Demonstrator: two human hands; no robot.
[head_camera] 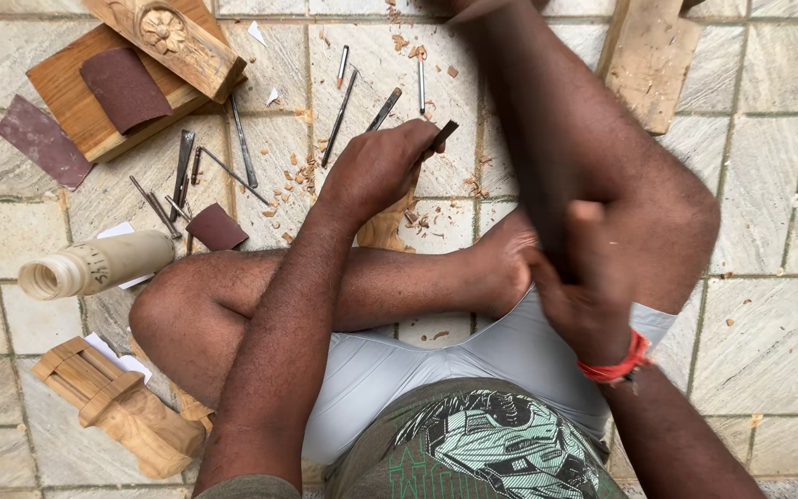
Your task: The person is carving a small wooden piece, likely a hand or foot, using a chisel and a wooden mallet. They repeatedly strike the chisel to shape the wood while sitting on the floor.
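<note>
Seated cross-legged on the pale stone-tile floor [768,342]. My left hand [376,166] is out over the floor ahead of my shin, fingers [408,139] curled tight around a dark, slim metal carving chisel [443,134]; only its short end shows past my knuckles. Under that hand lies a light-coloured carved wooden piece [385,226], mostly hidden by my wrist, with wood chips [302,171] scattered on the tiles around it.

My right hand [584,296] rests against my raised right knee, with a red thread band [613,368] at the wrist. It is blurred; I cannot tell whether its fingers are spread or grip anything.

Beyond the left hand, a loose row of thin steel chisels and gouges [339,115] lies on the floor. Further left: a brown rectangular wooden board [71,92] carrying a sheet of maroon sandpaper [124,88] and a carved wooden block with a flower rosette [177,42]. A cream turned wooden cylinder [94,265] lies beside my left knee; a pale carved wooden bracket [117,407] lies nearer me.
</note>
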